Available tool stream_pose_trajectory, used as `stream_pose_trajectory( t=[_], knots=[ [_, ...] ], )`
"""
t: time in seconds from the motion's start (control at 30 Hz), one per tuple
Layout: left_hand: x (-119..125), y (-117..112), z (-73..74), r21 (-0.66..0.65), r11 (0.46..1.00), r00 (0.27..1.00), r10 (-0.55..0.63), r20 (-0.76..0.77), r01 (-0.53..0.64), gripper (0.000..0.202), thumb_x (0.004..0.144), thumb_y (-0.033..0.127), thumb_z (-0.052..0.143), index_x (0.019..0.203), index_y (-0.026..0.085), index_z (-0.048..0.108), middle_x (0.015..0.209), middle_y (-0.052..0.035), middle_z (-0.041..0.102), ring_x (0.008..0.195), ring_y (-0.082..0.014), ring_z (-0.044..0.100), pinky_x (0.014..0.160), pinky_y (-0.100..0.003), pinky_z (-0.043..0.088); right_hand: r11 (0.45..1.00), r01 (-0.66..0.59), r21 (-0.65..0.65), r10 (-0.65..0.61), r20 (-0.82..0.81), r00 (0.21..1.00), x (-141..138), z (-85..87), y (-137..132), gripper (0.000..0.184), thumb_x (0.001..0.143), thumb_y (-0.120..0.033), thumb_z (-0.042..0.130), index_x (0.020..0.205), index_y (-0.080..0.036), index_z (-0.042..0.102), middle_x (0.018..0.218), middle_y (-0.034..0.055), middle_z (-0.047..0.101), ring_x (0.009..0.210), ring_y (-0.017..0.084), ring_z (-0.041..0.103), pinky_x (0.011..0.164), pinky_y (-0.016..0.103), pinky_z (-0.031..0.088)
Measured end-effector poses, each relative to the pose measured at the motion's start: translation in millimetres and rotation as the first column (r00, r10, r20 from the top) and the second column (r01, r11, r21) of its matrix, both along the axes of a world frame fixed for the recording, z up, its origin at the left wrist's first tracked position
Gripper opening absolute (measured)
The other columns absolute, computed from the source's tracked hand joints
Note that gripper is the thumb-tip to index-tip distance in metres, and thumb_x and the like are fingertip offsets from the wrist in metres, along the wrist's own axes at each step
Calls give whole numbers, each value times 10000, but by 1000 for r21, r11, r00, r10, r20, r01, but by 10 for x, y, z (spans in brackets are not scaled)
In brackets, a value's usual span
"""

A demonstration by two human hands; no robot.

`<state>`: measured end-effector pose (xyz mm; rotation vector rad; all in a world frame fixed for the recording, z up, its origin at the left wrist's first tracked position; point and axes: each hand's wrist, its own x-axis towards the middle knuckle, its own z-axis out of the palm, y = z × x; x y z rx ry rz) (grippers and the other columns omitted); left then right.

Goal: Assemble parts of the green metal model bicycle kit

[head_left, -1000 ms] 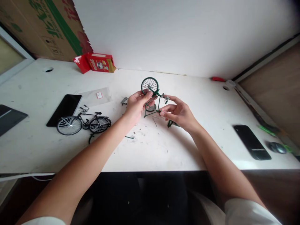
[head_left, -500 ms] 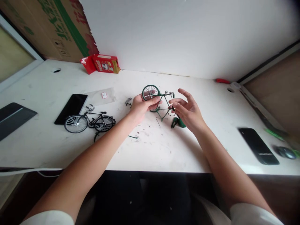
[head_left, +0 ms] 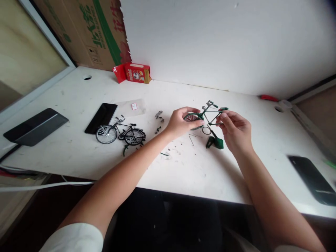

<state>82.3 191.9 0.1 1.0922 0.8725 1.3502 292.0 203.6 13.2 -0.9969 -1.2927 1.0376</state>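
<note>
Above the white table, a green model bicycle [head_left: 206, 113] is held upright between my hands, handlebar up and saddle toward the right. My left hand [head_left: 180, 122] grips its spoked wheel between thumb and fingers. With fingertips pinched together, my right hand [head_left: 236, 128] holds the rear of the frame, just below the saddle; its fingers hide that end, and no rear wheel shows there. Under the frame, a green part with a dark bracket [head_left: 216, 142] and a thin dark ring [head_left: 206, 130] are seen. Left of my forearm stands a black model bicycle [head_left: 122, 133].
Small loose parts [head_left: 159, 114] and thin pins [head_left: 191, 140] lie around my hands. Farther left are a black phone [head_left: 102, 117], a clear bag [head_left: 126, 106] and a dark stand [head_left: 36, 126]. A red box [head_left: 139, 74] is at the back, a black slab [head_left: 312, 180] at right.
The green bicycle has been turned from upside down to upright. My right hand has closed on the rear of its frame, and my left hand now grips the wheel. The view has swung left.
</note>
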Motion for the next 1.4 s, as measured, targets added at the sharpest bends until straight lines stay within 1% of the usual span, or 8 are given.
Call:
stream_pose_trajectory(
  t=[0.13, 0.23, 0.53, 0.63, 0.87, 1.07, 1.23, 1.4],
  knots=[
    [51, -70, -39, 106, 987, 981, -98, -169, 117, 343, 782, 425, 897, 957, 146, 799, 1013, -118, 805, 949, -218, 718, 872, -358, 545, 996, 30, 89, -35, 54, 998, -6, -14, -18, 203, 845, -426, 867, 945, -261, 804, 791, -4, 672, 676, 111, 579, 633, 287, 523],
    [89, -125, -70, 140, 984, 975, -76, -211, 107, 250, 877, 431, 828, 927, 186, 806, 996, -118, 813, 946, -230, 722, 863, -373, 533, 991, 43, 128, -61, 141, 988, -34, -27, -64, 212, 852, -450, 854, 947, -267, 806, 771, 4, 667, 639, 129, 564, 584, 317, 517],
    [-17, -4, 4, 72, 973, 974, -216, -71, 221, 180, 888, 336, 822, 941, 164, 808, 964, -116, 820, 892, -209, 766, 884, -361, 576, 989, 64, 132, -83, 141, 986, -43, 20, -87, 306, 932, -541, 736, 839, -252, 769, 850, 53, 686, 700, 168, 619, 525, 329, 512],
    [-170, 90, 121, 23, 997, 994, -72, 83, 70, 244, 866, 347, 865, 944, 130, 784, 995, -134, 811, 823, -197, 775, 819, -344, 593, 984, 102, 147, -134, 225, 965, 35, 45, -44, 365, 976, -554, 668, 804, -242, 750, 893, 72, 724, 809, 205, 673, 573, 342, 535],
    [-454, 258, 172, -51, 972, 960, 235, 150, -230, 293, 839, 352, 904, 957, 139, 740, 954, -98, 809, 793, -175, 778, 666, -249, 579, 992, 13, 129, -106, 755, 647, 245, -4, 51, 281, 950, -492, 684, 1048, -269, 825, 1088, 97, 796, 1074, 315, 646, 804, 484, 574],
    [-497, 301, 117, -56, 968, 960, 249, 124, -244, 267, 852, 333, 898, 958, 142, 745, 957, -124, 804, 766, -183, 784, 604, -243, 545, 982, -168, 86, 31, 805, 592, 210, -42, -6, 309, 1020, -475, 602, 1244, -327, 756, 1236, 70, 779, 1289, 359, 531, 942, 553, 553],
    [-509, 315, 124, -67, 958, 949, 284, 139, -278, 306, 805, 332, 933, 936, 146, 729, 913, -102, 793, 821, -193, 785, 656, -253, 583, 978, -173, 113, -4, 847, 532, 355, 88, 17, 346, 1031, -541, 567, 1137, -300, 792, 1032, 99, 763, 993, 294, 609, 867, 503, 537],
    [-569, 314, 159, -97, 959, 957, 274, 93, -266, 313, 812, 365, 918, 943, 156, 726, 912, -120, 802, 736, -184, 776, 536, -222, 492, 963, -170, -208, 254, 909, 330, 597, 244, 58, 402, 822, -718, 765, 987, -355, 818, 925, 52, 745, 916, 265, 622, 746, 415, 504]
  ],
)
